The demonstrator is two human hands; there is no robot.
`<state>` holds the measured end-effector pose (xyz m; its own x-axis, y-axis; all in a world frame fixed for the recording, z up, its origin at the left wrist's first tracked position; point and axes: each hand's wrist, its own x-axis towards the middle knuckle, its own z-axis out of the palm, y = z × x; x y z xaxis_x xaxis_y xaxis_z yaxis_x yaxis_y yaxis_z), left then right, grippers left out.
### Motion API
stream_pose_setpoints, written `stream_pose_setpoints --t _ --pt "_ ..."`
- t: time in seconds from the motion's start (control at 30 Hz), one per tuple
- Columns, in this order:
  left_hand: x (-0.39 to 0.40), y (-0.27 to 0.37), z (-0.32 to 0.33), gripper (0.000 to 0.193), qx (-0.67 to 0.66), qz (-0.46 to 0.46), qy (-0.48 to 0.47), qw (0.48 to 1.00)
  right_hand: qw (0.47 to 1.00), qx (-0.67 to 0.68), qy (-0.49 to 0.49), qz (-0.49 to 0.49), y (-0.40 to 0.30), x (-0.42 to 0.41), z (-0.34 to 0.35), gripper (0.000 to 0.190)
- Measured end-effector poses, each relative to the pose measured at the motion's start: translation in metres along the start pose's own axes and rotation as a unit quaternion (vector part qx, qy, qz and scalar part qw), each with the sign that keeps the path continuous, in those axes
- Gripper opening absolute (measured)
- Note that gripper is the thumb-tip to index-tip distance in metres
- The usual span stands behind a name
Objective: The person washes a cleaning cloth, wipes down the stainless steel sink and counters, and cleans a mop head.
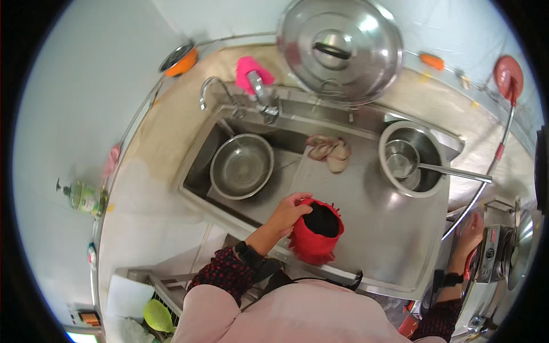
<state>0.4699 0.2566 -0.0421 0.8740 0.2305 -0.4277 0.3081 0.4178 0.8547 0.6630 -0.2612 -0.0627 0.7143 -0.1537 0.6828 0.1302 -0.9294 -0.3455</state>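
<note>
My left hand [291, 214] grips the rim of a red, fringed, cup-shaped cover [315, 248] with a dark inside. I hold it over the front edge of a stainless steel sink unit [364, 240]. A crumpled beige cloth [332, 152] lies farther back on the steel drainboard. In the left basin sits a round metal bowl [242, 166]. My right hand [471, 229] is far to the right, beside a gas stove [493, 253]; whether its fingers hold anything is unclear.
A metal pot with a pale rim [437, 141] holds a long-handled dipper [454, 171]. Behind the sink a large steel lid [339, 73] leans on the wall. Two taps [268, 103] rise at the back, near a pink cloth [248, 70]. A long-handled red tool [509, 79] slants at right.
</note>
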Motion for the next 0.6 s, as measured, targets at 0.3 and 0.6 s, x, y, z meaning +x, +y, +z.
stream_pose_setpoints --t 0.3,0.6 --pt "-0.05 0.009 -0.133 0.032 -0.103 -0.012 0.107 0.989 0.821 0.329 -0.329 -0.331 -0.393 -0.171 -0.052 0.059" --pt "-0.073 0.055 -0.25 0.03 -0.242 0.026 0.123 0.962 0.741 0.33 -0.367 -0.455 -0.569 -0.252 -0.004 0.063"
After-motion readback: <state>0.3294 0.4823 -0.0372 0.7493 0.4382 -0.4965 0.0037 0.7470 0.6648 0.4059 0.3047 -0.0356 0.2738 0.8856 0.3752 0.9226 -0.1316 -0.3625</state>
